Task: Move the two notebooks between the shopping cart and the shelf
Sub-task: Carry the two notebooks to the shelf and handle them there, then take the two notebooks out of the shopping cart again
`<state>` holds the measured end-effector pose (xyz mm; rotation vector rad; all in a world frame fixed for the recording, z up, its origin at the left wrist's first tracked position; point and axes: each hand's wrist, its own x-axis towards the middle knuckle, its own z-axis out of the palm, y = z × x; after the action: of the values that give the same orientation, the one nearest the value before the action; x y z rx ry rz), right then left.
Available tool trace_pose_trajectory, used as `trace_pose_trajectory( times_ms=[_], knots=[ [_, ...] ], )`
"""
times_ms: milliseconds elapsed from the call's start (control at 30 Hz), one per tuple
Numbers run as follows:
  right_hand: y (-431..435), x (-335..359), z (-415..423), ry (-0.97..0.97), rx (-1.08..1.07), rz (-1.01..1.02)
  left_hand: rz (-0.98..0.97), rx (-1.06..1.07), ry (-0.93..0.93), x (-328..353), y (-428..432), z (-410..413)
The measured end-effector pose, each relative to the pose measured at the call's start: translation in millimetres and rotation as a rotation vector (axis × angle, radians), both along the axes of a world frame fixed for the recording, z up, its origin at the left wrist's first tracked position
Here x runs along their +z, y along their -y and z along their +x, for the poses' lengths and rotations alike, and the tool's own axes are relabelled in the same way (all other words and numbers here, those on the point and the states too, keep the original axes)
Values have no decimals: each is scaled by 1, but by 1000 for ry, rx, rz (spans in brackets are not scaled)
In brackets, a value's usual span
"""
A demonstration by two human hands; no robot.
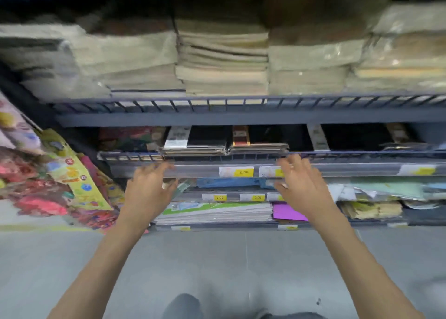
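Note:
Two stacks of dark-covered notebooks lie side by side on the middle shelf [241,164]: the left stack [195,147] and the right stack [259,146]. My left hand [150,187] hovers just below and left of the left stack, fingers spread, holding nothing. My right hand [301,183] is raised in front of the shelf's price rail, just below and right of the right stack, fingers apart and empty. No shopping cart is in view. The picture is motion-blurred.
The upper shelf [169,119] holds tall piles of beige paper packs [222,60]. Lower shelves carry coloured paper, a purple sheet [287,211] and folders. Colourful sticker sheets [72,174] hang at the left. Grey floor lies below.

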<state>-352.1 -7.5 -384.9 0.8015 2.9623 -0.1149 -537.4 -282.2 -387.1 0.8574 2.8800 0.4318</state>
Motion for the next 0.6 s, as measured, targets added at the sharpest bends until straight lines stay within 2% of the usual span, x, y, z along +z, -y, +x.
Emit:
trace_pose_trajectory(
  times_ms=[133,267,467,600],
  knots=[
    [8,47,4,231,72,-45,-254,-24,8,45,-1,9],
    [13,103,14,376,108,-91,-404,-86,53,103,-12,21],
    [6,187,53,430,106,-79,-605,-215,63,195,-38,52],
    [-7,229,96,429,67,-61,-617,-265,42,242,-63,87]
  ],
)
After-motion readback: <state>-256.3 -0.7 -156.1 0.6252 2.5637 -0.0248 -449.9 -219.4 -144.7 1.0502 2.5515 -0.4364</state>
